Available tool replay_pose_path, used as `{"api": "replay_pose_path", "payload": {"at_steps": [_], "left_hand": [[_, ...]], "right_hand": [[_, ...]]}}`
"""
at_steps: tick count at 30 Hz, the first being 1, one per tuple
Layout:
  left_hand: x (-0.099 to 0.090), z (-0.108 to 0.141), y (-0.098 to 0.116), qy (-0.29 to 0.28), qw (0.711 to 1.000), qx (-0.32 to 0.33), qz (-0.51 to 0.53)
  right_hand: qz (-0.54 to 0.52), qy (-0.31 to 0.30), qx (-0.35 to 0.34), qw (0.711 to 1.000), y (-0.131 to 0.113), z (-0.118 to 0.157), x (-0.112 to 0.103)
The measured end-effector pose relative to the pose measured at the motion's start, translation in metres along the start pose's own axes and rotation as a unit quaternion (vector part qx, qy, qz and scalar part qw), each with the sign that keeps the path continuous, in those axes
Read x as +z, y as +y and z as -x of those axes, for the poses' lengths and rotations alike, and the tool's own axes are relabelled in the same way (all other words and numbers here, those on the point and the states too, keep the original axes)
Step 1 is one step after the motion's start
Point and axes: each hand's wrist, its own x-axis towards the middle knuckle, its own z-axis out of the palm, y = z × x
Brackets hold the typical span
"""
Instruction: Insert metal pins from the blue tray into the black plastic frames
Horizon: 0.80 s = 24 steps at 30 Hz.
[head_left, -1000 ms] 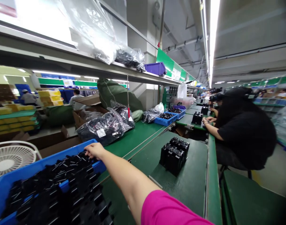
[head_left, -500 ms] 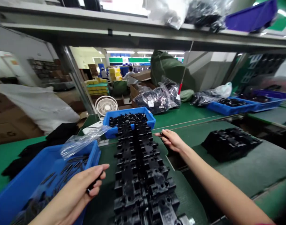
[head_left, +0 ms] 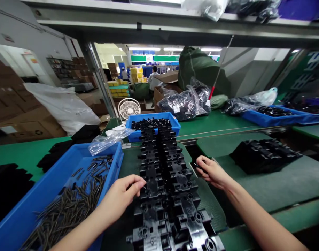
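Observation:
Two long rows of black moulded plastic parts (head_left: 151, 190) run away from me down the middle of the bench. My left hand (head_left: 121, 193) is closed in a pinch at the outer edge of the left row; what its fingertips hold is too small and hidden to name. To the right of the right row, my right hand (head_left: 213, 171) pinches a small thin pin (head_left: 196, 164), apart from the parts. A blue bin (head_left: 115, 174) of dark, slender metal pins (head_left: 70, 205) lies left of my left forearm.
Beyond the rows stands a blue tray (head_left: 176, 127) of small black pieces, near a white fan (head_left: 129, 108). A stacked black block of parts (head_left: 264, 155) sits at right. Dark parts (head_left: 10, 188) are stacked at left. A metal shelf (head_left: 159, 31) spans overhead.
My left hand has moved right, from beside the bin to the left row. My right hand has drawn back and rightward from the right row. The view has shifted slightly.

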Motion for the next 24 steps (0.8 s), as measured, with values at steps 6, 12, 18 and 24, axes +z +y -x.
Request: {"api": "replay_pose_path", "payload": {"at_steps": [6, 12, 18, 24], "left_hand": [[0.008, 0.002, 0.004, -0.016, 0.963, 0.166, -0.213], [0.011, 0.001, -0.002, -0.023, 0.900, 0.243, -0.360], [0.010, 0.001, 0.001, -0.052, 0.919, 0.228, -0.317], [0.002, -0.004, 0.001, -0.011, 0.995, 0.060, -0.080]], "right_hand": [[0.040, -0.052, 0.001, 0.998, -0.022, 0.025, 0.017], [0.148, -0.127, -0.026, 0.981, -0.039, 0.041, 0.040], [0.378, -0.124, -0.099, 0.912, -0.048, 0.039, 0.054], [0.420, -0.147, -0.108, 0.889, -0.048, 0.036, 0.055]]}}
